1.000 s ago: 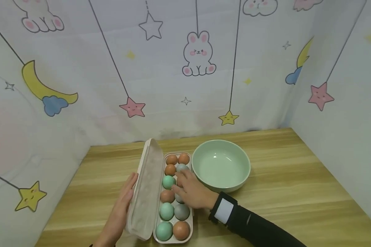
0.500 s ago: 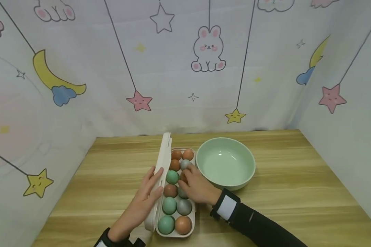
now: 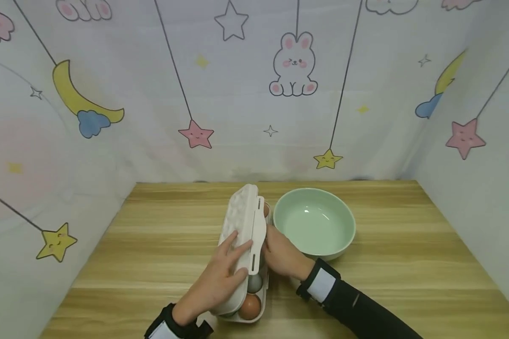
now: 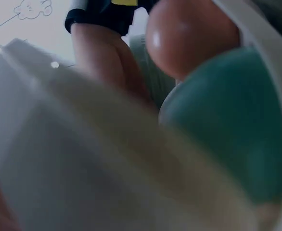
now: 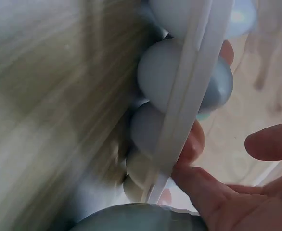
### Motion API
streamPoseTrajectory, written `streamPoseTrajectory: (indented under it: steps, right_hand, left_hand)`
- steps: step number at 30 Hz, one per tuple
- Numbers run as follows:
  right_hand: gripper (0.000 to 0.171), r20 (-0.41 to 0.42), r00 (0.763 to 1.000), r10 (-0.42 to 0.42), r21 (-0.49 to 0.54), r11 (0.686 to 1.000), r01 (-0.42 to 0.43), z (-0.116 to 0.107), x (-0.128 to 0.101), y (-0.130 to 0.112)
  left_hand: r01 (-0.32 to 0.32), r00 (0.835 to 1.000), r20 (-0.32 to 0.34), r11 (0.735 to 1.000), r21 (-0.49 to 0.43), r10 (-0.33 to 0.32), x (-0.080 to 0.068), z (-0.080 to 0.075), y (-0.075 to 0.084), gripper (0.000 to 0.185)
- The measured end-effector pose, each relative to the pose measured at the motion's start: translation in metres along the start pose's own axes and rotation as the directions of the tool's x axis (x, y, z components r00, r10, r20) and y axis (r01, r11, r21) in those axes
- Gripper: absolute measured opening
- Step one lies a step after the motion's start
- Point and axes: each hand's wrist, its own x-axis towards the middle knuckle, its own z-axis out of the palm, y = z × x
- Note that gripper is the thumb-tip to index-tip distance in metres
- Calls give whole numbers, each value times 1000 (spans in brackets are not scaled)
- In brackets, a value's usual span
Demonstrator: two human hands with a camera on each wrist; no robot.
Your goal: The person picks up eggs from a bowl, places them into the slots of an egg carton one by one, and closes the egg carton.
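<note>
I've swung the egg-carton lid (image 3: 242, 221) over from upright a moment ago — my left hand (image 3: 220, 278) presses it flat-fingered from above, my right hand (image 3: 282, 256) touches its edge beside the green bowl (image 3: 315, 222), so the eggs (image 3: 250, 306) are nearly covered.

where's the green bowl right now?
In the head view the green bowl sits on the wooden table, right of the egg carton, just beyond the right hand.
</note>
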Motion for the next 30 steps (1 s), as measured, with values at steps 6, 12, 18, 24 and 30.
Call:
streamPoseTrajectory:
  steps: [6,12,18,24,30]
  right_hand:
    - [50,-66,998,8,2,1000,-8,0,1,-1]
    - [61,-71,997,18,-8,1000,-19,3,-1,-2]
    - [58,25,998,64,-95,994,-61,3,-3,-4]
    - [60,43,998,39,-167,985,-31,5,3,-2]
    - [56,12,999,-30,-187,982,32,7,5,0]
  left_hand:
    - [4,998,-63,991,132,5,-1,3,-6,52]
    - [28,998,-65,977,214,-15,-2,9,-8,54]
    - [67,997,-51,955,288,-54,-4,10,-7,64]
    - [69,996,-72,955,289,-50,-5,0,-14,44]
    - [119,988,-124,962,246,-91,-4,-4,-31,38]
